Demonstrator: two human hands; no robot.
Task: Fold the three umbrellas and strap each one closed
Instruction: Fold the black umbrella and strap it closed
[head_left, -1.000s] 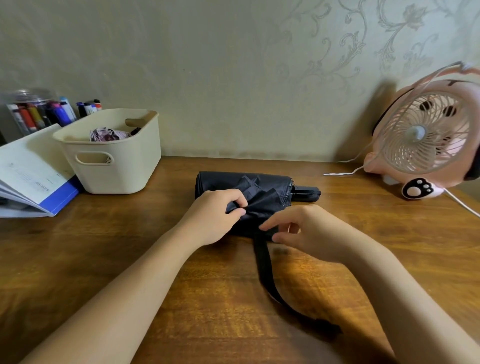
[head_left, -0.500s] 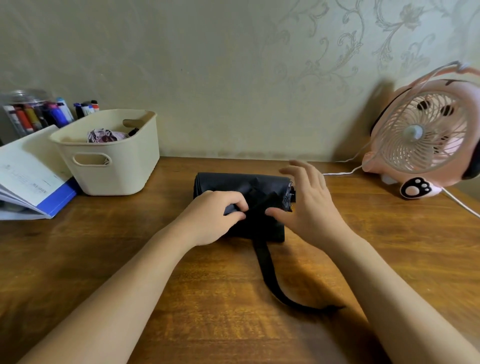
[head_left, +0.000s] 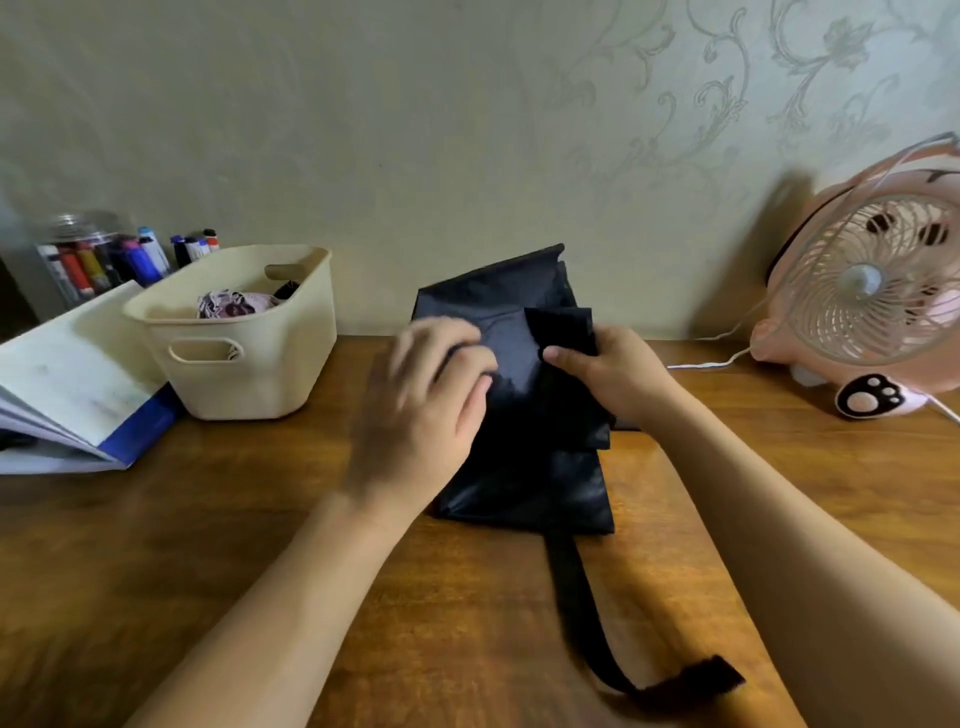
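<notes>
A black fabric folding umbrella (head_left: 524, 478) lies on a brown wooden table (head_left: 208, 519), black strap (head_left: 571, 597) trailing loose. The right hand (head_left: 618, 374) pinches its canopy fold. The blurred left hand (head_left: 415, 415) lies against its left side, grip unclear.

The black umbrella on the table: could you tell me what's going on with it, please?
A person is folding the black umbrella on the wooden table. The right hand pinches a fold of its fabric near the top, while the left hand, blurred, lies on the canopy's left side; its grip is unclear. The strap trails loose toward the camera, not yet fastened. A cream basket sits to the left.
</notes>
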